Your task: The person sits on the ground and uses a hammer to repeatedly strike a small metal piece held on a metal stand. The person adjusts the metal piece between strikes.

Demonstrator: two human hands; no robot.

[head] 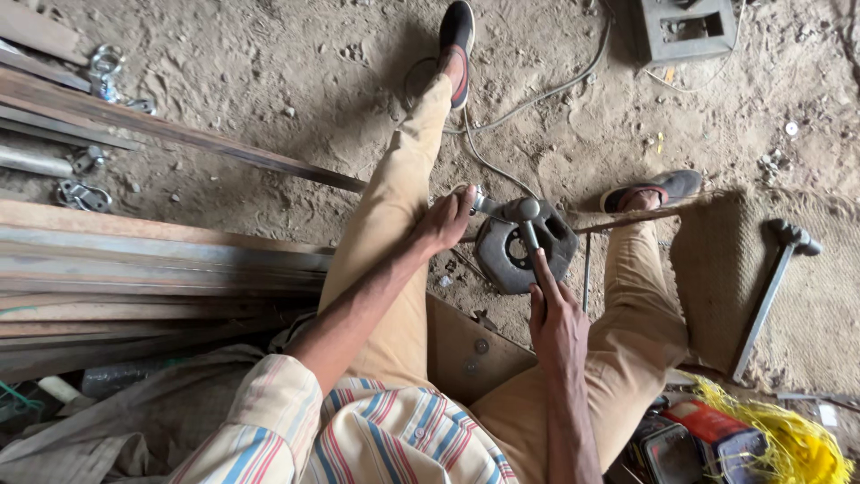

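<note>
Two hands at one metal block: left hand closed on one small fitting, right hand gripping one hammer. One more hammer far right.

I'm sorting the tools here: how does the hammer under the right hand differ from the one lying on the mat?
The hammer at the block is gripped by the right hand, its head over the dark block; the hammer on the mat lies untouched, clear of both hands. The first shows only a short stretch of handle past the fingers; the second shows a long handle, lying slantwise. Both look like dull grey metal.
</note>
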